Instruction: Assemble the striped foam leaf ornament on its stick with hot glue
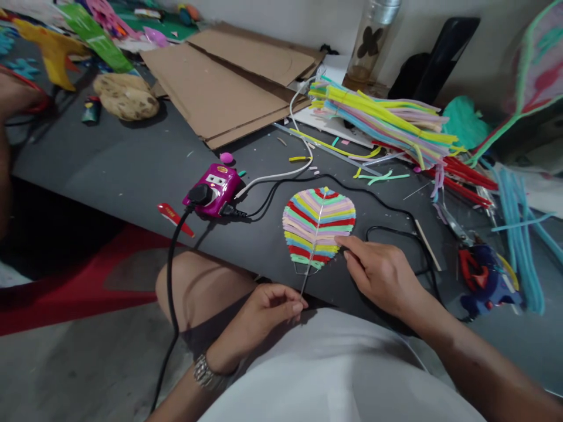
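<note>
A leaf-shaped fan of striped pipe cleaners [303,224] lies on the dark table before me, its bands red, yellow, blue, pink and green. A thin wire stem runs down its middle and out past the lower end. My left hand [275,308] pinches that stem near the table's front edge. With the index finger stretched out, my right hand [380,269] touches the fan's right edge, and its other fingers are curled. Whether the right fingers hold a pipe cleaner tip cannot be made out.
A purple power socket [215,190] with black cords sits left of the fan. Behind are cardboard sheets [237,88] and a bundle of coloured pipe cleaners [378,117]. Red-handled scissors [470,266] and a blue glue gun [495,287] lie at right. Another person's arm [13,99] shows at far left.
</note>
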`<action>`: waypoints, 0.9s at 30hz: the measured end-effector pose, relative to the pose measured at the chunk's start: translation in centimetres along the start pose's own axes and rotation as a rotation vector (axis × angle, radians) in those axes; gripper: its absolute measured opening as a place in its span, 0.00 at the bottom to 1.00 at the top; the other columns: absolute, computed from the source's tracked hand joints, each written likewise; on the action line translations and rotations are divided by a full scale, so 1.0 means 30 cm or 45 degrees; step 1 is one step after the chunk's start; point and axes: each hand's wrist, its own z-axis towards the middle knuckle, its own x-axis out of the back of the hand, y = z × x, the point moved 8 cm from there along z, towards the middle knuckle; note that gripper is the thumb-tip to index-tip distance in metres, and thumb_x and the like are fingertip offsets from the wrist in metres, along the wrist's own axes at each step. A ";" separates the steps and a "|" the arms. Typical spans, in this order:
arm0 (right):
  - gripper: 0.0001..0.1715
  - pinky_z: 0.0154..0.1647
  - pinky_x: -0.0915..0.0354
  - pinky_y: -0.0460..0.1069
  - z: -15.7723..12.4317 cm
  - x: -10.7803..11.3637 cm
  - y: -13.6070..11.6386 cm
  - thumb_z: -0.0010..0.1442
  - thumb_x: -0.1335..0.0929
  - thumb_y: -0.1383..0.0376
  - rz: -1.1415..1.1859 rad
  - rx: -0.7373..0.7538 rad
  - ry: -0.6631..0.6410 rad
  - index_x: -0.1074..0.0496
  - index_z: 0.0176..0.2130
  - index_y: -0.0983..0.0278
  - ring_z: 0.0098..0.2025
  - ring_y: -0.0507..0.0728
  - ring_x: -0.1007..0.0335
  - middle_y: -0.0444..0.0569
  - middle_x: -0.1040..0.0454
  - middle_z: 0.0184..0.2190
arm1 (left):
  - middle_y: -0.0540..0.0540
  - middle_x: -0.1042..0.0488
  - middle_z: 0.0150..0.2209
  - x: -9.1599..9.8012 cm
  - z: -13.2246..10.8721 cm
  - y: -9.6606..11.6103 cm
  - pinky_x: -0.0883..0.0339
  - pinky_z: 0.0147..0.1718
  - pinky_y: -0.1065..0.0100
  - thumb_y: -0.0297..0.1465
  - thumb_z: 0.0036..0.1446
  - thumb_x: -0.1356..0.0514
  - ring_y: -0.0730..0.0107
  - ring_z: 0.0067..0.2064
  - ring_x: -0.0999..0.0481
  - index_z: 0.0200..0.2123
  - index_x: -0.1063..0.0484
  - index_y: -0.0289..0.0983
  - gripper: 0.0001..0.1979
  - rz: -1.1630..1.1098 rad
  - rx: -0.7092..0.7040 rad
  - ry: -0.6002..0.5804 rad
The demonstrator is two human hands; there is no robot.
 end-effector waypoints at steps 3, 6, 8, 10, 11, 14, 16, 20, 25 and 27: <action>0.19 0.30 0.44 0.48 0.006 0.005 0.003 0.71 0.39 0.68 -0.024 -0.014 0.030 0.23 0.54 0.64 0.27 0.54 0.27 0.49 0.19 0.28 | 0.48 0.25 0.26 0.000 0.002 -0.005 0.41 0.32 0.70 0.46 0.49 0.27 0.74 0.29 0.33 0.32 0.19 0.33 0.20 -0.001 0.019 -0.003; 0.18 0.29 0.47 0.48 0.015 0.001 0.006 0.70 0.38 0.68 -0.037 -0.040 0.027 0.23 0.53 0.63 0.26 0.54 0.28 0.48 0.20 0.27 | 0.48 0.24 0.26 0.005 0.004 -0.006 0.40 0.32 0.70 0.46 0.48 0.26 0.74 0.29 0.33 0.32 0.19 0.33 0.20 -0.003 0.014 0.014; 0.18 0.29 0.48 0.49 0.022 -0.011 0.008 0.70 0.39 0.68 -0.045 -0.062 -0.009 0.23 0.52 0.63 0.26 0.55 0.27 0.48 0.20 0.26 | 0.48 0.25 0.26 0.005 0.004 -0.006 0.40 0.33 0.70 0.46 0.48 0.26 0.74 0.29 0.33 0.31 0.19 0.33 0.20 -0.005 0.008 0.017; 0.18 0.29 0.49 0.49 0.028 -0.025 0.010 0.70 0.39 0.68 -0.056 -0.089 -0.054 0.23 0.51 0.63 0.26 0.55 0.27 0.48 0.20 0.27 | 0.48 0.25 0.26 0.004 0.004 -0.005 0.40 0.33 0.70 0.46 0.48 0.26 0.74 0.29 0.33 0.31 0.19 0.33 0.20 -0.002 0.006 0.013; 0.18 0.29 0.49 0.49 0.030 -0.032 0.011 0.70 0.39 0.68 -0.064 -0.100 -0.073 0.23 0.52 0.63 0.26 0.55 0.27 0.48 0.20 0.27 | 0.48 0.25 0.26 0.004 0.003 -0.004 0.39 0.33 0.70 0.46 0.48 0.26 0.74 0.29 0.33 0.30 0.19 0.33 0.20 0.001 0.006 0.015; 0.19 0.29 0.49 0.49 0.033 -0.044 0.012 0.70 0.39 0.68 -0.078 -0.114 -0.095 0.25 0.54 0.63 0.27 0.55 0.25 0.48 0.19 0.28 | 0.49 0.25 0.26 0.004 0.002 -0.003 0.39 0.33 0.71 0.46 0.48 0.26 0.74 0.29 0.32 0.30 0.19 0.33 0.20 0.003 0.010 0.021; 0.19 0.29 0.48 0.49 0.033 -0.047 0.012 0.70 0.38 0.68 -0.083 -0.109 -0.086 0.25 0.55 0.63 0.27 0.55 0.25 0.49 0.19 0.28 | 0.49 0.26 0.25 0.003 0.002 -0.005 0.39 0.33 0.71 0.47 0.48 0.26 0.74 0.29 0.33 0.30 0.19 0.33 0.20 -0.005 0.012 0.019; 0.19 0.29 0.46 0.48 0.032 -0.041 0.013 0.70 0.38 0.68 -0.078 -0.089 -0.032 0.24 0.55 0.64 0.26 0.55 0.25 0.48 0.19 0.27 | 0.49 0.26 0.25 0.001 0.004 -0.016 0.39 0.32 0.71 0.46 0.46 0.25 0.75 0.28 0.33 0.31 0.19 0.33 0.21 -0.046 0.031 0.015; 0.19 0.30 0.40 0.47 0.025 0.015 0.012 0.71 0.38 0.67 0.074 -0.029 0.152 0.24 0.55 0.66 0.27 0.54 0.24 0.48 0.19 0.28 | 0.49 0.25 0.26 -0.015 -0.019 -0.014 0.41 0.30 0.73 0.44 0.46 0.25 0.76 0.28 0.33 0.36 0.18 0.33 0.21 -0.155 0.069 -0.016; 0.18 0.31 0.37 0.47 0.018 0.047 0.017 0.72 0.38 0.68 0.162 -0.021 0.242 0.24 0.54 0.67 0.28 0.54 0.23 0.49 0.18 0.31 | 0.50 0.25 0.26 -0.024 -0.037 0.008 0.40 0.30 0.73 0.42 0.48 0.25 0.76 0.28 0.32 0.34 0.19 0.34 0.18 -0.154 0.049 -0.040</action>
